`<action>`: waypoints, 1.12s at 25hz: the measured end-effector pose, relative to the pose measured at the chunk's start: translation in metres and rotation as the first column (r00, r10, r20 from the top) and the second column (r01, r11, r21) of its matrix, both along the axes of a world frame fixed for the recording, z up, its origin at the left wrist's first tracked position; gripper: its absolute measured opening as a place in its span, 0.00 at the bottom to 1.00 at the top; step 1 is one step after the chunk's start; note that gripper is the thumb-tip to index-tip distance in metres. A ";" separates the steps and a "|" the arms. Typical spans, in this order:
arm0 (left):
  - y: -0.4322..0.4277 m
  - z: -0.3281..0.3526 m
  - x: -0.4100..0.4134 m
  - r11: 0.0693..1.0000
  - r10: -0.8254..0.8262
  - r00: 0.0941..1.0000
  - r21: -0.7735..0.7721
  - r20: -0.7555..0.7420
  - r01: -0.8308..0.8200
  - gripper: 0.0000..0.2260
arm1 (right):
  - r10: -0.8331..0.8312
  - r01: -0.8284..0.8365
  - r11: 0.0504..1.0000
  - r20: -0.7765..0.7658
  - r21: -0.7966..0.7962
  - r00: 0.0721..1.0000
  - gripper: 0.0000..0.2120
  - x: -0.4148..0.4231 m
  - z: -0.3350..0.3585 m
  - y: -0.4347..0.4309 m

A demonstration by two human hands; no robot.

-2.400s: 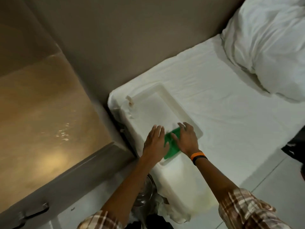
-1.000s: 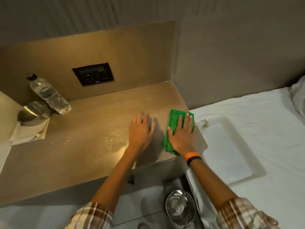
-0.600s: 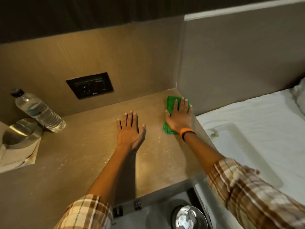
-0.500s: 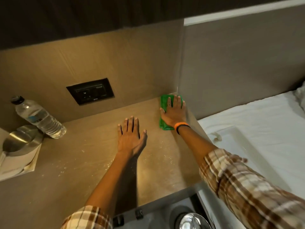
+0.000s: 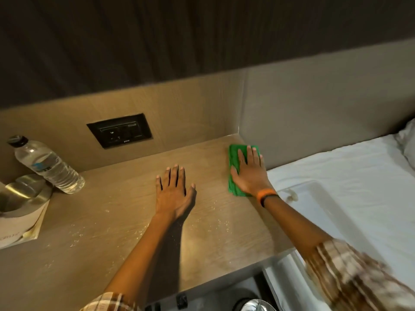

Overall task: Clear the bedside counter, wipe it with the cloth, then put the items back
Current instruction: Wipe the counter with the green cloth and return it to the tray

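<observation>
The wooden bedside counter [image 5: 96,232] fills the middle of the head view, speckled with small white crumbs or droplets. A folded green cloth [image 5: 234,162] lies flat near the counter's back right corner. My right hand [image 5: 250,173] presses down on it with fingers spread. Flat on the bare wood at the centre rests my left hand [image 5: 174,191], palm down, holding nothing. A clear water bottle [image 5: 48,166] with a dark cap stands at the back left. Beside it a shiny metal bowl [image 5: 21,194] sits on a booklet [image 5: 24,225].
A black socket panel [image 5: 119,130] is set in the back wall. A white tray [image 5: 327,212] lies on the white bed [image 5: 350,167] to the right. Below the counter's front edge a metal lid [image 5: 258,306] shows on the floor.
The cloth left the tray on the bed and reached the counter under my right hand. That hand slid it to the back corner, then slightly toward me. My left hand stays flat.
</observation>
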State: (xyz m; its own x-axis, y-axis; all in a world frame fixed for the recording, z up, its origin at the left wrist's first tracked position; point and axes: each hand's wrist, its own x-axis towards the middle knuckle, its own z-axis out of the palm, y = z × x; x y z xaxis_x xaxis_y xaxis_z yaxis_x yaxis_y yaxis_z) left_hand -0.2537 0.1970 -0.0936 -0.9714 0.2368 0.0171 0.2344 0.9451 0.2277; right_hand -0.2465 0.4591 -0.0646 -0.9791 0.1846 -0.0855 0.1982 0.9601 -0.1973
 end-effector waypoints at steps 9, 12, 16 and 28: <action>0.001 0.004 -0.001 1.000 0.008 1.000 -0.028 0.021 -0.007 0.33 | 0.250 -0.251 0.960 0.027 0.126 0.968 0.33 -0.068 0.009 -0.012; -0.001 0.008 0.003 1.000 0.001 1.000 -0.002 0.018 -0.001 0.33 | 0.467 -0.464 0.874 0.015 0.145 0.884 0.33 -0.025 0.008 -0.002; -0.001 0.008 0.004 1.000 0.006 1.000 0.000 0.017 -0.006 0.33 | 0.283 -0.276 0.956 -0.069 0.097 0.957 0.35 0.083 -0.003 0.026; 0.005 0.057 -0.004 0.978 0.028 0.997 0.204 0.072 -0.042 0.20 | 0.213 -0.219 0.950 -0.048 -0.222 0.976 0.36 0.116 0.016 -0.187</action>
